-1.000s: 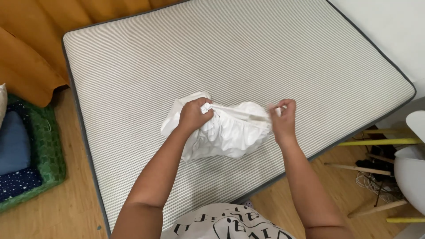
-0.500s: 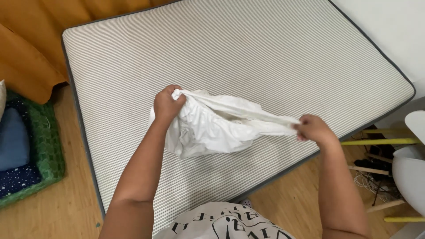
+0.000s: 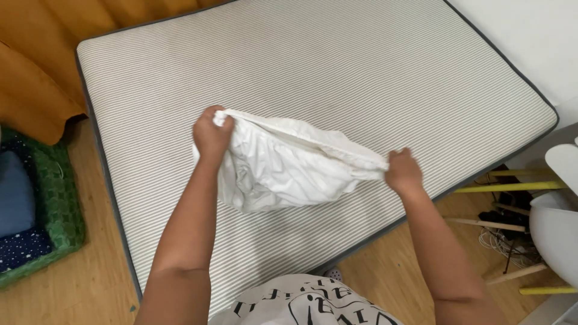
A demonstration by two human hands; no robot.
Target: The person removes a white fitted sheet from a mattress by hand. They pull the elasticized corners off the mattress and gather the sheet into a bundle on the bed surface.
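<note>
A crumpled white sheet [image 3: 283, 168] hangs between my two hands above a bare mattress [image 3: 337, 66] with fine grey and white stripes. My left hand [image 3: 211, 133] grips one end of the sheet's gathered edge, raised over the mattress's middle. The other end of that edge is pinched in my right hand [image 3: 402, 171], near the mattress's front right edge. The edge is stretched fairly taut between the hands, and the rest of the sheet sags in a bunch below it.
An orange curtain [image 3: 36, 72] hangs at the far left. A green woven basket [image 3: 57, 204] with blue cloth sits on the wooden floor [image 3: 72, 289] at left. A white chair [image 3: 557, 229] with yellow-tipped wooden legs and some cables stand at right.
My hands, close together a second ago, have spread apart along the sheet's edge. The bunched sheet has opened out and widened between them.
</note>
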